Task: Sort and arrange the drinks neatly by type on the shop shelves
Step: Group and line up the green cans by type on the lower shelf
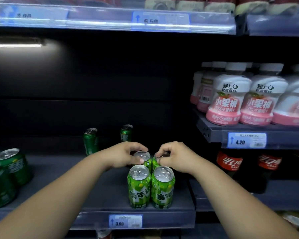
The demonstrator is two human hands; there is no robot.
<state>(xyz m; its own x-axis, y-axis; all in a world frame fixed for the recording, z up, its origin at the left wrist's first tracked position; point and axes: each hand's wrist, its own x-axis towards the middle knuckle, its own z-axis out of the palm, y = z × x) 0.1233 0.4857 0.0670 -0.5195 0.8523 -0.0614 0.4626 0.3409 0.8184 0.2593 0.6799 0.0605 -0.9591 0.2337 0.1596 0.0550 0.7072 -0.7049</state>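
Note:
Two light green cans (139,186) (162,187) stand side by side at the front of the dark shelf (100,195). Right behind them stand two more of the same kind. My left hand (126,155) grips the rim of the rear left can (142,156). My right hand (173,156) pinches the top of the rear right can (155,162), which is mostly hidden by my fingers. Two dark green cans (91,141) (126,132) stand apart further back on the same shelf.
Several dark green cans (5,175) crowd the shelf's left end. Pink-and-white bottles (228,99) fill a higher shelf at the right, with cola bottles (230,163) below. Price tags (125,221) line the shelf edges. The upper shelf edge (110,18) hangs overhead.

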